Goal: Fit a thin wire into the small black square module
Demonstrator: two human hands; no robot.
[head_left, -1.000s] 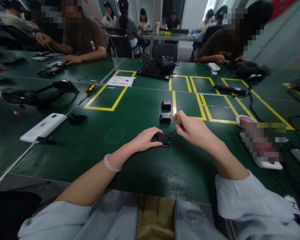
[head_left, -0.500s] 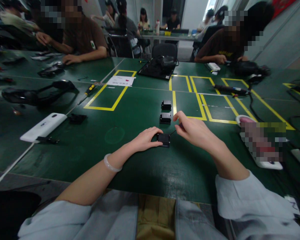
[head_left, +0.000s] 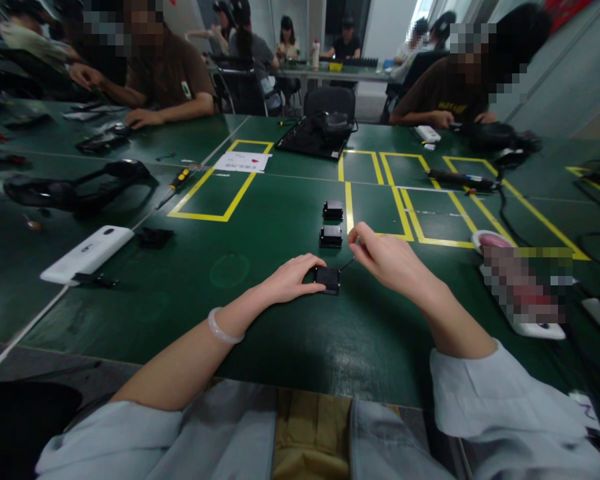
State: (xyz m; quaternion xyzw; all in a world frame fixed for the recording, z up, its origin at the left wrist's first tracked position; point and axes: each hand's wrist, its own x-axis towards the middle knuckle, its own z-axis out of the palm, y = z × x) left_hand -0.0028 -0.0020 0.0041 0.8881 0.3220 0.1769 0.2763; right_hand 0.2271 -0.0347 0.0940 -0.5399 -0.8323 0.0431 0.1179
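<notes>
My left hand point(head_left: 291, 280) lay palm down on the green table point(head_left: 260, 333), forearm stretched forward from the rolled-up pale sleeve, a pale bangle point(head_left: 222, 329) round the wrist. Its fingers curled loosely and the fingertips point(head_left: 314, 265) pressed against the left side and top of a small black module point(head_left: 327, 279), pinning it flat to the mat right in front of me.

My right hand point(head_left: 391, 260) hovered just to the right of that module, wrist raised off the table, forearm angled in from the right. Thumb and forefinger were pinched narrow on a thin dark tool point(head_left: 349, 262), whose tip slanted down towards the module's upper right corner; whether it touched I could not tell.

Two more black modules point(head_left: 331, 236) sat in a row just beyond, near a yellow line point(head_left: 349, 200). A white device point(head_left: 87, 253) lay well apart to my left.
</notes>
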